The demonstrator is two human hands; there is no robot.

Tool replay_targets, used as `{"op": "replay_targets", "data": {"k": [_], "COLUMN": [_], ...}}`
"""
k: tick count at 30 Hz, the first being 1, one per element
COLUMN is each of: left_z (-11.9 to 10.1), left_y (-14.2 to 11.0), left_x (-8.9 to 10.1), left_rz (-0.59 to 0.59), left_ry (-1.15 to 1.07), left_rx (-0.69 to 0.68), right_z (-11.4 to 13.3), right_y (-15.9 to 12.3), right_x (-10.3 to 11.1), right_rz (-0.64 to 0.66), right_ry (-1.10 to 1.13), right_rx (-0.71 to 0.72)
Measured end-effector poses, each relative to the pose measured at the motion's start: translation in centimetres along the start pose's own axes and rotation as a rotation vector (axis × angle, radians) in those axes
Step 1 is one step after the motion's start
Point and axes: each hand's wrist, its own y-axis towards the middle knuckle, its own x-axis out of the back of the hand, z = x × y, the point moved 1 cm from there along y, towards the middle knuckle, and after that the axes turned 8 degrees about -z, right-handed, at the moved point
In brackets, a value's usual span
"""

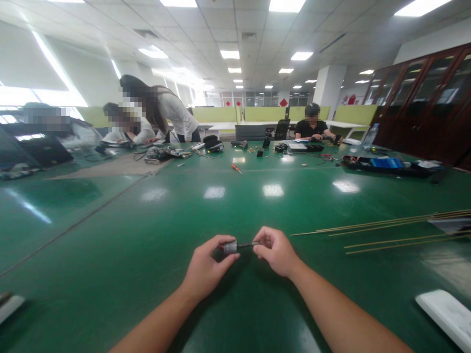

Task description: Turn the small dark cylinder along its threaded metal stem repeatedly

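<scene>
One green table (154, 215); four people (176, 115) around its far part. Five thin, brass-coloured rods (382, 224) lie at right. Between two bare hands, at near centre: the left hand (204, 267) pinches one grey cylinder (230, 247); the right hand (277, 252) grasps its dark shaft (246, 245). Beyond lies one red screwdriver (236, 168).

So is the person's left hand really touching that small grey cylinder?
Touching. The head view shows the left hand gripping the grey cylinder from the side, fingers along its top and thumb along its underside.
</scene>
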Motion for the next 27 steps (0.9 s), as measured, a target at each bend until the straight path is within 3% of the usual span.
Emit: {"op": "replay_targets", "data": {"k": [27], "left_z": [-0.35], "left_y": [0.01], "left_x": [0.31], "left_rz": [-0.015], "left_ry": [0.024], "left_rx": [-0.006], "right_z": [-0.12], "right_y": [0.12], "right_x": [0.26], "right_rz": [-0.033], "right_ry": [0.015], "right_rx": [-0.027]}}
